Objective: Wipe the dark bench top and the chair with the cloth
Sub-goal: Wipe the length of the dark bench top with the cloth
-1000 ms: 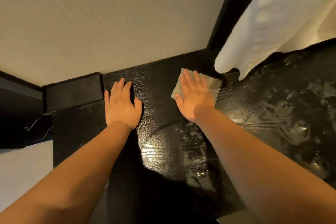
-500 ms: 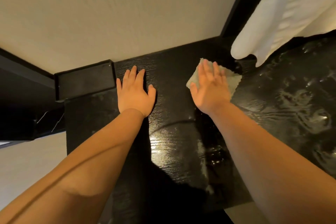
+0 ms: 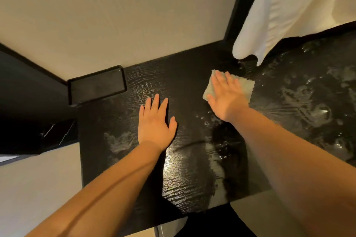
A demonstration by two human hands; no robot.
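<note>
Starting at far left: a shallow black tray (image 3: 96,85) sits at the back corner of the dark tabletop (image 3: 185,179), against the pale wall (image 3: 115,15). Left hand (image 3: 155,124) lies palm down on bare tabletop, near the tray; fingers (image 3: 155,102) straight, slightly spread, holding nothing. Faint whitish smear just left of its wrist. Glossy wet streaks between the two forearms. Right hand (image 3: 225,96) pressed flat on the cloth (image 3: 244,87), fingers extended and close together, not curled around it. Cloth is pale grey, lying flat on the tabletop toward the back, edges showing past the hand. White fabric (image 3: 279,11) hangs above the rear right. Right section of tabletop wet, swirled residue.
</note>
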